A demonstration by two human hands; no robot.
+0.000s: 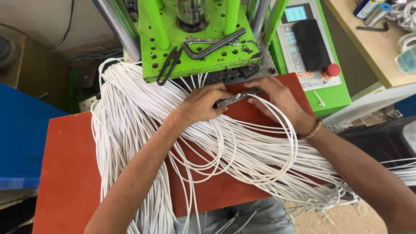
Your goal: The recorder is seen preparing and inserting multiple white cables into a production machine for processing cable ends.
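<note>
Metal mould bar (237,98) lies on the red table (65,164) just before the green press (195,47); your left hand (203,103) and right hand (279,99) both clamp its ends, amid white cables (130,130).

A small bright blue-green screen (295,13) sits at the top of the grey button panel (299,52) on the green machine. A flat black phone (311,44), its screen dark, lies on that panel.
</note>
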